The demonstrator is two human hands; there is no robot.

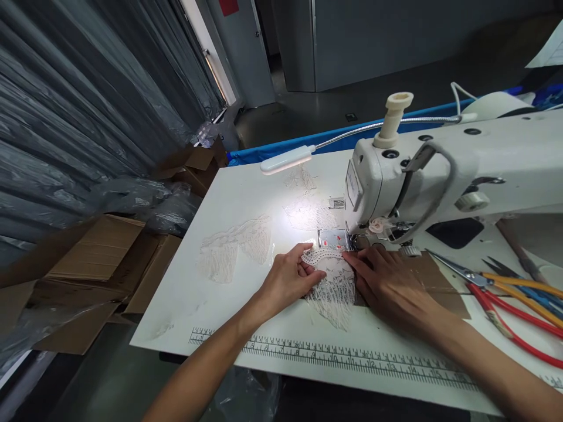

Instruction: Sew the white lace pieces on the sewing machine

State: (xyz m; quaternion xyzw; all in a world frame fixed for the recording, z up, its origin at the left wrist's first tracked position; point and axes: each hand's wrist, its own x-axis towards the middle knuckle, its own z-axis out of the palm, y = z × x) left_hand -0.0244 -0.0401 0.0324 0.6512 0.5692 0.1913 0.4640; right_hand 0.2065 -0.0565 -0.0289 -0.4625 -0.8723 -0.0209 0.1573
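Observation:
A piece of white lace [333, 293] lies on the sewing table in front of the needle area of a white sewing machine [369, 170]. My left hand [290, 275] pinches the lace's upper left edge between thumb and fingers. On the other side, my right hand [387, 278] lies with its fingertips on the upper right edge, close to the presser foot, pressing the lace down. The lace's scalloped top border meets the metal needle plate [331, 239]. Its fringed lower part hangs toward the table's front. The needle itself is hard to make out.
More lace pieces [237, 246] lie on the table's left and behind the needle plate. Scissors with red handles [488, 293] and orange-handled scissors [528, 284] lie at right. A lamp [288, 159] shines over the table. Cardboard boxes [94, 252] stand left; a ruler scale [334, 357] runs along the front.

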